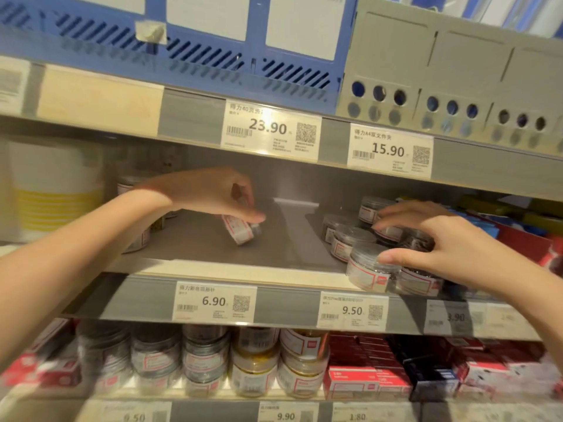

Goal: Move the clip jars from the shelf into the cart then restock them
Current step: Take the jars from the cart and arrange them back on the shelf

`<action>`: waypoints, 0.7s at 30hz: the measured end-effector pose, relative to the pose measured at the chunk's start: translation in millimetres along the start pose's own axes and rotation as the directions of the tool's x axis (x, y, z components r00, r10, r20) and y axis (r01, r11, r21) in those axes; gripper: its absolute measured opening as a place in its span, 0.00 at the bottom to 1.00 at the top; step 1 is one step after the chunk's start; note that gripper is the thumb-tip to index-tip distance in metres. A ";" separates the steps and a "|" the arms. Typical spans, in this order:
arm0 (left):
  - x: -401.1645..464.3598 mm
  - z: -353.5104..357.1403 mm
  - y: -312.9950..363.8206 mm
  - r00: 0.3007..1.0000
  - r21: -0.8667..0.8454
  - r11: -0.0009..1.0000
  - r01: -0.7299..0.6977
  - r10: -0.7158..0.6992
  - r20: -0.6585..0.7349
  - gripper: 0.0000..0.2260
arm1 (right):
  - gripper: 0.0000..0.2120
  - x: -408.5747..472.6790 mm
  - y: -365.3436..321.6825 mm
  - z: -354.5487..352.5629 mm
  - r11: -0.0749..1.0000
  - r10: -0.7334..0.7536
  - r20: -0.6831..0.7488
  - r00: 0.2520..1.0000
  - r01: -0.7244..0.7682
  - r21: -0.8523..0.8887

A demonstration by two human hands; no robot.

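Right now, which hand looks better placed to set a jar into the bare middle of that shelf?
Left hand: it holds a tilted jar right above the bare shelf. The right hand is over the jar cluster.

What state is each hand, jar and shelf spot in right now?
Left hand: pinching a tilted jar.
Small clear red-labelled clip jar: tilted, lower edge near the shelf.
Right hand: fingers spread over the jar cluster.
Cluster of clear lidded jars: upright, some stacked.
Grey middle shelf: bare in the centre.
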State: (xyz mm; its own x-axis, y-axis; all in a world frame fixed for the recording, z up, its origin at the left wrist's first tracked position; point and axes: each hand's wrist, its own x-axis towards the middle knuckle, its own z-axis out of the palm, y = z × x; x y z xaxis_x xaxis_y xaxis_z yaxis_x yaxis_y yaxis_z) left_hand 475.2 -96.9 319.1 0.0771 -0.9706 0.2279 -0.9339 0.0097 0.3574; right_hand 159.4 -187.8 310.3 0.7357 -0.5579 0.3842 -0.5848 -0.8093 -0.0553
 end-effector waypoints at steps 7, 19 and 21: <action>4.1 18.1 4.8 0.999 -0.330 0.944 -0.021 0.036 0.039 0.10 | 0.24 -1.8 -8.2 -1.6 1.000 0.008 0.011 1.000 -0.008 0.014; 6.4 20.9 -3.3 0.978 -0.494 0.868 -0.056 0.148 0.149 0.19 | 0.26 -3.5 -10.3 -2.5 1.000 0.002 0.010 1.000 -0.001 -0.014; 6.0 22.4 -3.3 0.967 -0.510 0.858 -0.056 0.174 0.188 0.19 | 0.23 -3.0 -11.1 -3.7 1.000 0.014 0.012 1.000 -0.014 -0.016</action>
State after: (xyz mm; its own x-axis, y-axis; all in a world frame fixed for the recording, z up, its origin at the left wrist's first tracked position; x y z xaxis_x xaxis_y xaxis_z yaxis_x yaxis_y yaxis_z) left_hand 471.0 -108.1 299.0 -0.1534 -0.9817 0.1126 -0.6279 0.1848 0.7560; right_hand 162.3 -176.4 313.2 0.7317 -0.5713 0.3719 -0.6001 -0.7986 -0.0461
